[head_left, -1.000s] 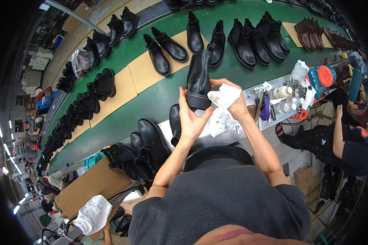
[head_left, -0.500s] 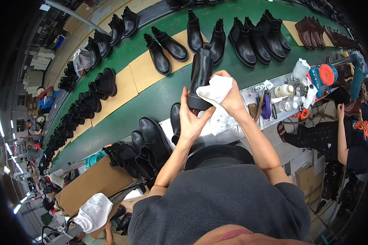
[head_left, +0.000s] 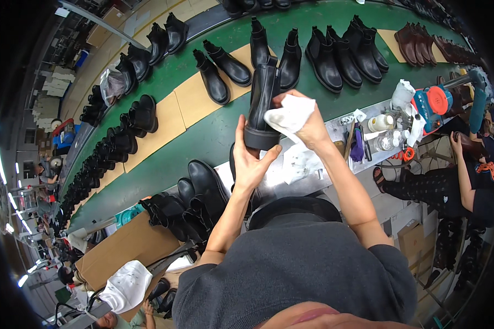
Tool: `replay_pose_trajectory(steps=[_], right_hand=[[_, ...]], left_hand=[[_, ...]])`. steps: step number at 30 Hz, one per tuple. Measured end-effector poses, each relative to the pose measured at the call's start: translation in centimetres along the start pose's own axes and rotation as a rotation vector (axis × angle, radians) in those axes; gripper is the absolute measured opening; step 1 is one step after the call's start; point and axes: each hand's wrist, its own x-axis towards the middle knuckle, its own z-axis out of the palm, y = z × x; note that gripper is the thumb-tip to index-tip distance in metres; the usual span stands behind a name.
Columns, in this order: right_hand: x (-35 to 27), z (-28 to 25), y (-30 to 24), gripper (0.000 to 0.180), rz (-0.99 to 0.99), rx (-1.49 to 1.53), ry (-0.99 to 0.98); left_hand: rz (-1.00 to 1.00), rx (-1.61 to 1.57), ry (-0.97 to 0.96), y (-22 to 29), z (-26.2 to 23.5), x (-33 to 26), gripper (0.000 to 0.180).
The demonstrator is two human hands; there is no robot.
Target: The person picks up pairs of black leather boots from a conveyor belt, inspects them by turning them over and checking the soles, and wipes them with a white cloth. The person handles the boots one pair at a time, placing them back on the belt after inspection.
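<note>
A black ankle boot is held up in front of me, its heel end toward me and its shaft pointing away. My left hand grips it by the heel and sole, thumb on one side and fingers on the other. Bunched in my right hand is a white cloth, pressed against the right side of the boot near the heel. The fingertips of that hand are partly covered by the cloth. Below it, a second piece of white cloth lies on the metal ledge at the bench's near edge.
Black boots stand in rows on the green bench, some on tan cardboard. To the right are bottles, brushes and a purple-handled tool. More boots sit near my left forearm. A co-worker holds a brown boot at far right.
The boot and both hands have shifted slightly left, and the boot has tilted. My right hand has moved the cloth along the boot's side. The co-worker's arm and boot have moved a little.
</note>
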Motion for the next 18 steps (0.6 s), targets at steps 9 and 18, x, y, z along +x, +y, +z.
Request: replay_pose_trajectory(steps=[9,18], right_hand=[[-1.2,1.3,-1.9,0.048,-0.16,-0.356,0.086],[-0.1,1.2,0.6,0.021,-0.301,-0.386,0.092]], left_hand=[[0.442,0.903,0.094,1.8,0.9,0.6,0.102],[0.457,1.025,0.021,1.2,1.0,1.1,0.104]])
